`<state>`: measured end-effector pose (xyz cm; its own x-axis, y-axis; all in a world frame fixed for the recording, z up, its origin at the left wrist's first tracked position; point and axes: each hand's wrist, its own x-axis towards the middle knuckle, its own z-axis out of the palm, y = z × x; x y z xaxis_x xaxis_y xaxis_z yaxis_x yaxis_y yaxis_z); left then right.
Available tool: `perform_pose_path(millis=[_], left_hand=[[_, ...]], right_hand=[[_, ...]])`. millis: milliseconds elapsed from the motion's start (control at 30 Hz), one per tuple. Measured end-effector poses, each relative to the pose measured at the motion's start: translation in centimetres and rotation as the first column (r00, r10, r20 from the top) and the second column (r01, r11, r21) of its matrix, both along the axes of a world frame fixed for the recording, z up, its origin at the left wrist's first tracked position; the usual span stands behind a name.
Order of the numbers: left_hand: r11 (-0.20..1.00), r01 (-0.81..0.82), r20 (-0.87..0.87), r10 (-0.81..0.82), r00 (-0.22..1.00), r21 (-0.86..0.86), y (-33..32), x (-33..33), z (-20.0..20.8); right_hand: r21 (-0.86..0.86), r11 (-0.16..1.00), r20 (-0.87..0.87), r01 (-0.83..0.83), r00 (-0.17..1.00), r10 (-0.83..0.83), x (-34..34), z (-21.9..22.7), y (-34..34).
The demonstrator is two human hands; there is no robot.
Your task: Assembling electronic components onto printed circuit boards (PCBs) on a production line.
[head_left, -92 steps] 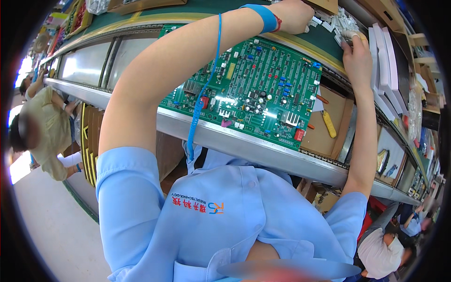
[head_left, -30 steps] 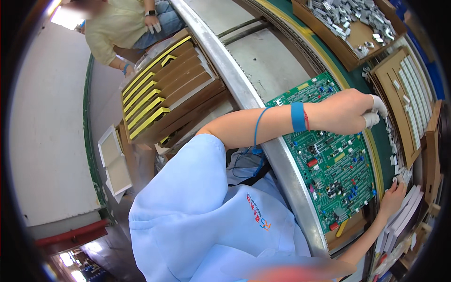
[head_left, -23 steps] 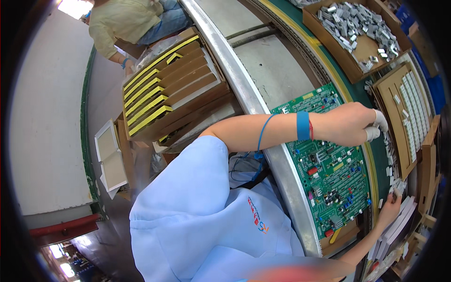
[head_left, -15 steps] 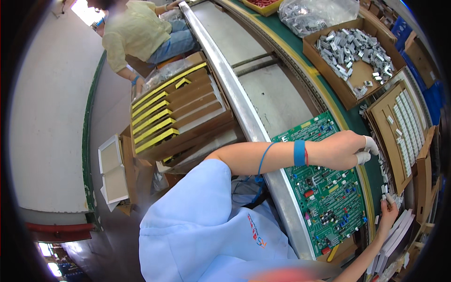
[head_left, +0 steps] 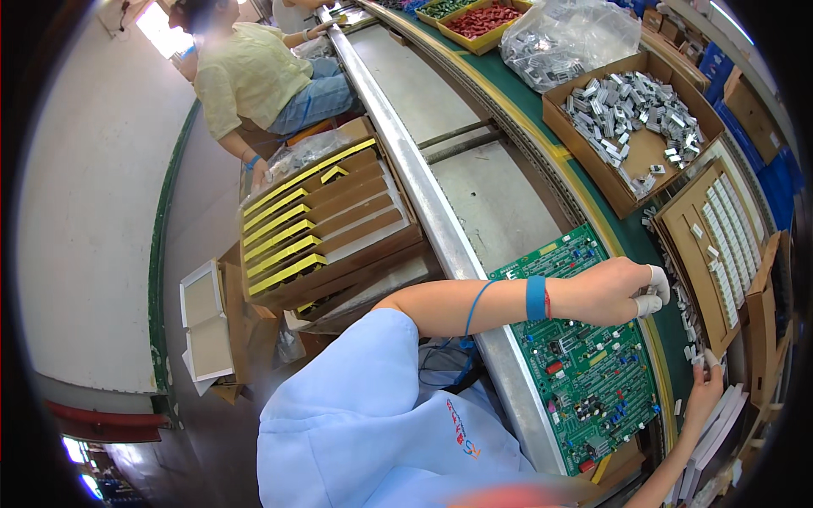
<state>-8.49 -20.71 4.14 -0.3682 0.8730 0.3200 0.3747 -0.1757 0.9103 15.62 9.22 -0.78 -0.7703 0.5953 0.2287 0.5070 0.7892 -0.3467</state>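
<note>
My left hand (head_left: 603, 292), in white finger cots and a blue wrist strap, reaches across the green circuit board (head_left: 584, 360). Its fingers are curled together over the board's right side and the green strip beyond; anything inside them is hidden. To the lower right, my right hand (head_left: 703, 396) has its fingertips, also in white cots, drawn together among small white parts (head_left: 691, 352) beside a cardboard sheet. Whether a part is between them is too small to make out. The board lies across the line's rails, filled with red, blue, black and white components.
A cardboard box of silvery metal pieces (head_left: 631, 118) stands at the far right, near the cardboard sheet with rows of white parts (head_left: 735, 245). Left of the metal rail (head_left: 423, 178) is a box with yellow-edged dividers (head_left: 322, 229). A co-worker (head_left: 254, 76) sits farther off.
The view has tilted slightly, so the scene sits lower and more of the far trays shows. Both hands stay in nearly the same places over the board and beside the white parts.
</note>
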Motion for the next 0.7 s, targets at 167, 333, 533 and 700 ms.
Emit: perform_pose_path(millis=[167, 333, 533, 700], left_hand=[[0.999, -0.01, -0.079, 0.007, 0.997, -0.045, 1.9, 0.6, -1.3], [0.976, 0.084, 0.248, -0.032, 0.968, -0.201, 1.0, 0.0, -1.0], [0.942, 0.278, 0.493, -0.153, 0.856, -0.19, 1.5, 0.0, -0.2], [0.935, 0.299, 0.486, -0.176, 0.856, -0.189, 1.5, 0.6, -0.5]], right_hand=[[-0.239, 0.964, -0.248, -0.119, 0.967, 0.058, -3.2, 4.1, -6.3], [-0.063, 0.916, -0.359, -0.395, 0.866, 0.349, -8.8, 7.5, -14.7], [0.403, 0.839, -0.312, -0.366, 0.807, 0.502, -9.4, 7.0, -15.5], [0.523, 0.774, -0.262, -0.357, 0.797, 0.544, -9.0, 6.4, -15.7]])
